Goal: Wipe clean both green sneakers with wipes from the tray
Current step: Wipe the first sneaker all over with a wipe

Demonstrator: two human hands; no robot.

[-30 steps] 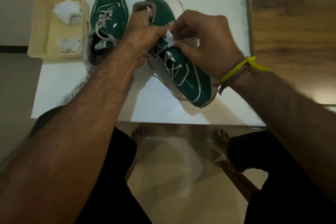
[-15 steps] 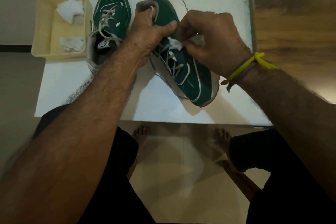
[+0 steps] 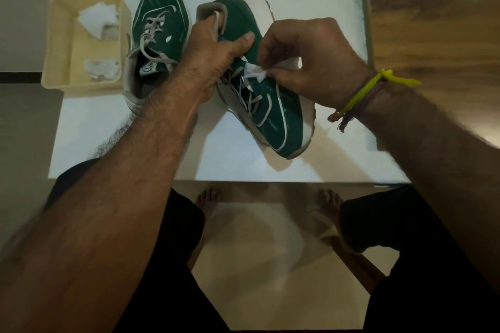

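Observation:
Two green sneakers with white soles are on the white table (image 3: 113, 143). The right sneaker (image 3: 281, 119) is tilted, toe toward me. My left hand (image 3: 213, 48) grips its collar, thumb across the green upper. My right hand (image 3: 313, 62) pinches a small crumpled white wipe (image 3: 254, 71) against the sneaker's side near the laces. The left sneaker (image 3: 159, 24) lies flat beside the tray, toe pointing away. The cream tray (image 3: 58, 43) at the far left holds a fresh white wipe (image 3: 98, 17) and a greyish crumpled one (image 3: 101, 70).
A wooden surface (image 3: 433, 27) adjoins the table on the right. The table's front edge runs just above my knees and bare feet (image 3: 208, 203). A wall borders the back of the table.
My right hand has slid the wipe a little along the right sneaker's upper, toward its toe. My left hand keeps the same hold on the collar. The view has shifted slightly.

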